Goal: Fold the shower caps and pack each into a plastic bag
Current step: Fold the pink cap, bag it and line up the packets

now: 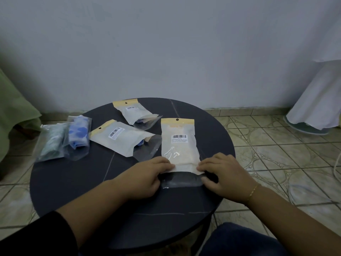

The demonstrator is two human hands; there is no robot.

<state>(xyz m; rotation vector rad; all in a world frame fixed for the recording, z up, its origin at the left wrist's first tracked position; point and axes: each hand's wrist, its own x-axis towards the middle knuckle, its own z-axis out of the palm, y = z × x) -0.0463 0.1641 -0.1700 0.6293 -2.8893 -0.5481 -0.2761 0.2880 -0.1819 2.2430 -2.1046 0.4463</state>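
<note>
Head view:
Bench: a round dark bench (73, 182) is standing on a tiled floor (276, 148), close to a pale wall (166, 52).
Room: green cloth (13, 117) is hanging at the left edge, and white cloth (317, 100) is draping over something at the right.
Bag in work: a plastic bag (180, 150) with a yellow header and barcode label is lying just right of the bench's centre, its clear flap pointing toward the person.
Left hand (147, 178): it is lying on the bag's lower left corner, fingers curling over the edge at the flap; a true pinch cannot be told.
Right hand (223, 176): it is lying on the lower right corner in the same way, with a thin bracelet (252, 191) on the wrist.
Hands: they are lying apart, the flap between them.
Other bags: a second bag (121, 137) and a third bag (132, 112) are lying behind, flaps open.
Left rim: a blue shower cap (78, 134) and a greenish shower cap (52, 143), both in clear bags, are overhanging the edge.
Open room: bare bench top is showing near the person and at front left.
</note>
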